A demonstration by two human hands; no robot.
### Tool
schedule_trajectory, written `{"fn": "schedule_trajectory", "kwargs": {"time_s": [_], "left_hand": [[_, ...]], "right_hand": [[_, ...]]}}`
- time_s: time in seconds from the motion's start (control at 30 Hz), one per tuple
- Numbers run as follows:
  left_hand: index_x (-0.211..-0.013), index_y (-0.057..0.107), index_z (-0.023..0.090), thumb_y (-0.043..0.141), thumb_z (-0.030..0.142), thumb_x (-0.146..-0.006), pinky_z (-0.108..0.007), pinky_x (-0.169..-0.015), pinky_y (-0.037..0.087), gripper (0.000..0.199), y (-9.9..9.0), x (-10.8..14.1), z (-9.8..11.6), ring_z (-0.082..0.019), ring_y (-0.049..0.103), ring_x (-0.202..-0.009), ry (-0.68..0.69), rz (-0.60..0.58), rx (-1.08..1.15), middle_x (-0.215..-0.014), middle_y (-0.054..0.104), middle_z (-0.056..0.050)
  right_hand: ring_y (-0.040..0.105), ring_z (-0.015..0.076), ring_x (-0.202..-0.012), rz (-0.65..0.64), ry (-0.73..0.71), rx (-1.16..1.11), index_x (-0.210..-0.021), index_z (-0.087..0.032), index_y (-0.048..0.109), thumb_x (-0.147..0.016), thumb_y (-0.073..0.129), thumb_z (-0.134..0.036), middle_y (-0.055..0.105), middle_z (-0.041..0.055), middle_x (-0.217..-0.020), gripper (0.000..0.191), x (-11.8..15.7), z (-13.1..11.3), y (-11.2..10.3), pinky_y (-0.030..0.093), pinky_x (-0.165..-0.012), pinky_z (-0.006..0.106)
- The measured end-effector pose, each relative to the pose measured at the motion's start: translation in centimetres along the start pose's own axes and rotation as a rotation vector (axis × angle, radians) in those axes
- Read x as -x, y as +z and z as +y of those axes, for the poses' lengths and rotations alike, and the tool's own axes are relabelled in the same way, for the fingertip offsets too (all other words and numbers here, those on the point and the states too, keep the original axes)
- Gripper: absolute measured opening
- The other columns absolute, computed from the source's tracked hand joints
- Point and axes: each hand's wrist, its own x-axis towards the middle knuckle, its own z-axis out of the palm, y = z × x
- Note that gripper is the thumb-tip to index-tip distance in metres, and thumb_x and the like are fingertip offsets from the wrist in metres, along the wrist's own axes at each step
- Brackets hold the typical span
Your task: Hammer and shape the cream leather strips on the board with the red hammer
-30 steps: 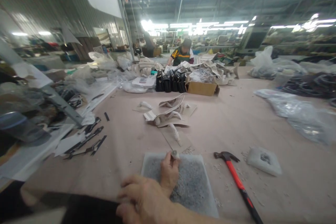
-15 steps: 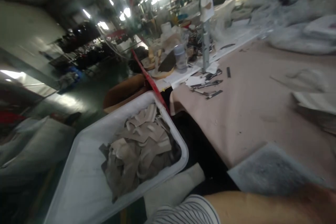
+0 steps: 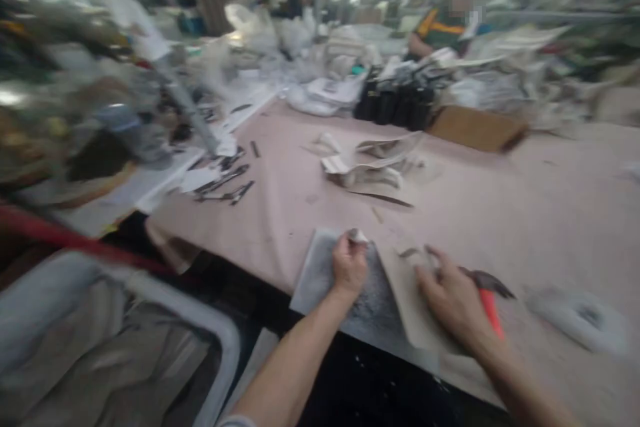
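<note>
My left hand (image 3: 349, 265) is closed in a pinch on a small pale piece (image 3: 357, 235), above a grey speckled board (image 3: 320, 267) at the table's near edge. My right hand (image 3: 450, 290) has its thumb and fingers apart over a flat beige piece (image 3: 400, 280); blur hides whether they touch it. Beside that hand lies a tool with dark jaws (image 3: 493, 282) and a red-orange handle (image 3: 491, 313), partly hidden by the hand. Several beige cut pieces (image 3: 370, 170) lie farther back on the pinkish table cover (image 3: 280, 213).
Small metal tools (image 3: 225, 183) lie at the left near a slanted metal post (image 3: 185, 97). A white bin (image 3: 225, 333) with beige pieces stands at the lower left. Behind are a brown box (image 3: 477, 128), black items (image 3: 395, 103) and a person (image 3: 443, 30). A pale roundish object (image 3: 580, 317) lies right.
The view has swung right and onto the table. Both my hands now show over it, where only a blurred forearm was seen at the lower right; the bin has shifted to the lower left.
</note>
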Motion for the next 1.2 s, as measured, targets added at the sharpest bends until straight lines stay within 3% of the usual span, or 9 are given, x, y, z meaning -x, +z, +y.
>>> {"fn": "schedule_trajectory", "kwargs": {"time_s": [0.07, 0.13, 0.3, 0.43, 0.57, 0.73, 0.87, 1.07, 1.2], "left_hand": [[-0.099, 0.071, 0.017, 0.068, 0.041, -0.082, -0.04, -0.09, 0.056, 0.03, 0.0, -0.7, -1.1, -0.024, 0.071, -0.091, -0.007, 0.001, 0.048, -0.095, 0.078, -0.011], [-0.099, 0.072, 0.017, 0.072, 0.047, -0.08, -0.037, -0.092, 0.056, 0.035, 0.1, -1.1, -1.4, -0.023, 0.073, -0.093, -0.001, -0.079, 0.066, -0.097, 0.08, -0.009], [-0.098, 0.074, 0.018, 0.077, 0.049, -0.078, -0.03, -0.084, 0.055, 0.037, 0.5, -1.1, 0.5, -0.019, 0.071, -0.088, 0.013, -0.378, 0.025, -0.094, 0.08, -0.006], [-0.094, 0.074, 0.018, 0.075, 0.044, -0.078, -0.028, -0.08, 0.053, 0.031, 1.8, -1.2, 0.5, -0.017, 0.07, -0.084, 0.014, -0.595, -0.052, -0.09, 0.079, -0.003], [-0.096, 0.073, 0.018, 0.074, 0.042, -0.08, -0.027, -0.082, 0.054, 0.029, 2.2, -1.0, -0.5, -0.016, 0.069, -0.085, 0.003, -0.621, -0.074, -0.092, 0.078, -0.003], [-0.1, 0.073, 0.02, 0.073, 0.041, -0.08, -0.029, -0.088, 0.056, 0.03, 2.0, -0.8, -0.8, -0.018, 0.073, -0.092, 0.008, -0.66, -0.112, -0.098, 0.081, -0.004], [-0.104, 0.074, 0.02, 0.071, 0.04, -0.082, -0.029, -0.09, 0.056, 0.029, 2.0, -0.9, -0.7, -0.019, 0.074, -0.095, 0.032, -0.667, -0.162, -0.102, 0.081, -0.004], [-0.105, 0.074, 0.022, 0.067, 0.037, -0.084, -0.03, -0.088, 0.055, 0.027, 1.9, -0.7, -0.5, -0.019, 0.074, -0.095, 0.123, -0.654, -0.307, -0.101, 0.082, -0.004], [-0.107, 0.072, 0.021, 0.063, 0.033, -0.083, -0.03, -0.082, 0.054, 0.028, 1.7, -0.3, -0.7, -0.02, 0.072, -0.087, 0.234, -0.652, -0.394, -0.095, 0.08, -0.004]], "right_hand": [[0.063, 0.0244, -0.058, 0.024, 0.165, 0.004, -0.151, -0.007, 0.053, -0.096, 0.046, -0.043, 0.065, 0.0013, -0.061, 0.066, 3.8, 0.4, 0.8, 0.049, -0.06, 0.035], [0.069, 0.0273, -0.067, -0.025, 0.22, -0.064, -0.157, -0.009, 0.045, -0.097, 0.043, -0.041, 0.071, 0.0064, -0.072, 0.069, 6.3, -0.2, 3.2, 0.052, -0.069, 0.039], [0.074, 0.0367, -0.102, -0.084, 0.269, -0.104, -0.162, -0.009, 0.036, -0.102, 0.038, -0.038, 0.076, 0.0216, -0.116, 0.066, 8.7, -1.7, 6.1, 0.055, -0.09, 0.051], [0.073, 0.0337, -0.106, -0.132, 0.252, -0.051, -0.14, -0.01, 0.057, -0.105, 0.039, -0.036, 0.075, 0.0201, -0.113, 0.047, 8.3, -2.0, 5.5, 0.055, -0.091, 0.045], [0.07, 0.0278, -0.107, -0.131, 0.235, -0.074, -0.124, -0.015, 0.064, -0.105, 0.046, -0.039, 0.072, 0.0143, -0.113, 0.035, 7.7, -1.6, 4.8, 0.052, -0.095, 0.04], [0.067, 0.0267, -0.11, 0.078, 0.186, -0.194, -0.133, -0.017, 0.059, -0.105, 0.041, -0.043, 0.066, 0.0152, -0.127, 0.042, 7.7, 1.6, 2.9, 0.053, -0.098, 0.043], [0.061, 0.0345, -0.12, 0.265, 0.284, 0.048, -0.13, -0.011, 0.06, -0.102, 0.046, -0.041, 0.064, 0.0214, -0.13, 0.043, 7.7, 6.2, 0.8, 0.049, -0.107, 0.049], [0.062, 0.0373, -0.107, 0.02, 0.549, 0.406, -0.128, -0.006, 0.059, -0.1, 0.051, -0.034, 0.062, 0.0242, -0.118, 0.041, 8.5, 10.7, -1.0, 0.049, -0.09, 0.047], [0.063, 0.0319, -0.093, -0.03, 0.682, 0.138, -0.106, -0.012, 0.059, -0.096, 0.049, -0.025, 0.064, 0.0199, -0.101, 0.019, 8.3, 11.7, -1.8, 0.046, -0.081, 0.044]]}}
